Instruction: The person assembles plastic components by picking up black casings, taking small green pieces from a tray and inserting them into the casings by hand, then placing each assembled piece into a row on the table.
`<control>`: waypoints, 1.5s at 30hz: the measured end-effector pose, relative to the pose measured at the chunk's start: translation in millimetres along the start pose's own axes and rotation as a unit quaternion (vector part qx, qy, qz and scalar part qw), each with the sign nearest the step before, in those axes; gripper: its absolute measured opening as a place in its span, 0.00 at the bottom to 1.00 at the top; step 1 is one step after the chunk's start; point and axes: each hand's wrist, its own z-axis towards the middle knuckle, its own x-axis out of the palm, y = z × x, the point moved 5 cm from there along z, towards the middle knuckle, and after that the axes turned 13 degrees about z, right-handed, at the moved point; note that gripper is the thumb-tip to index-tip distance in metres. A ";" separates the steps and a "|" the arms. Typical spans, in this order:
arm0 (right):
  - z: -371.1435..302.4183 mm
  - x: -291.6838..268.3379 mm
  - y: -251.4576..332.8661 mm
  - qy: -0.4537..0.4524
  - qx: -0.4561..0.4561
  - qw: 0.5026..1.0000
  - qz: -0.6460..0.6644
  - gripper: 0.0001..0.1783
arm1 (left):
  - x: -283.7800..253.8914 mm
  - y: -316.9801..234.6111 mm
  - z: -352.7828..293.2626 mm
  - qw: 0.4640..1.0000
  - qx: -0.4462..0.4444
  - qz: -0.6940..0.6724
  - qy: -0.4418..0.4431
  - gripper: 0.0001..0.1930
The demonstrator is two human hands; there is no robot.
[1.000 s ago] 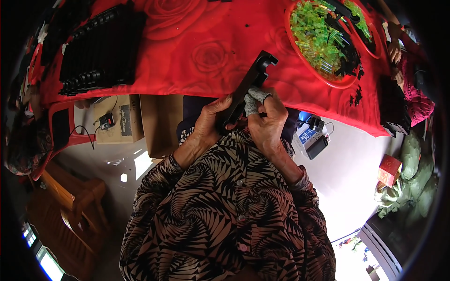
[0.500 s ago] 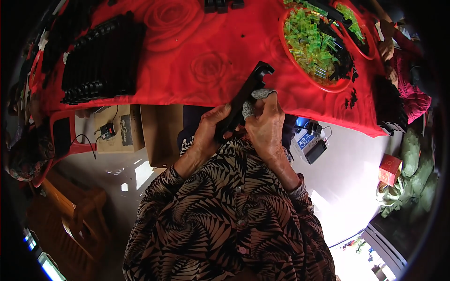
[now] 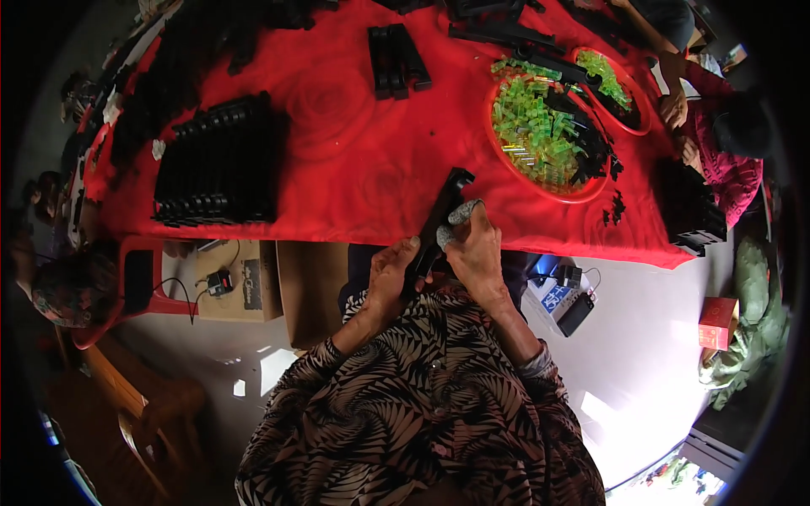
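A long black plastic part (image 3: 439, 212) with a hooked far end is tilted in front of my body, at the table's near edge. My left hand (image 3: 389, 274) is closed around its lower end, thumb along the side. On the part's right side, my right hand (image 3: 477, 260) has its fingers curled and pressed together, with grey fabric covers on the thumb and forefinger. The fingertips touch or nearly touch the part; whatever they pinch is hidden. A red basin (image 3: 564, 197) to the right holds yellow-green translucent pieces (image 3: 531, 126) and small black pieces.
Stacked black parts (image 3: 221, 164) lie on the red tablecloth (image 3: 337, 160) at left, with a few more (image 3: 395, 63) farther back. A second red basin (image 3: 639, 126) stands near another person's hand (image 3: 673, 110). Cardboard boxes (image 3: 312, 291) sit below the table edge.
The view has shifted, so more of the table's far side shows and everything sits lower. Both hands keep about the same hold on the black part.
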 end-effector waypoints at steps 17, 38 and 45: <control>-10.7 -24.6 53.9 -0.091 -0.122 0.987 -0.060 0.43 | 5.9 -45.8 -9.1 0.996 0.046 0.076 0.009 0.15; -4.7 -18.9 38.4 0.192 -0.179 0.937 -0.232 0.18 | 23.5 -113.2 -14.1 0.574 0.344 0.740 0.065 0.14; 22.2 -19.9 27.1 0.207 -0.163 0.941 -0.210 0.17 | 23.4 -114.8 24.0 0.645 0.328 0.679 0.123 0.13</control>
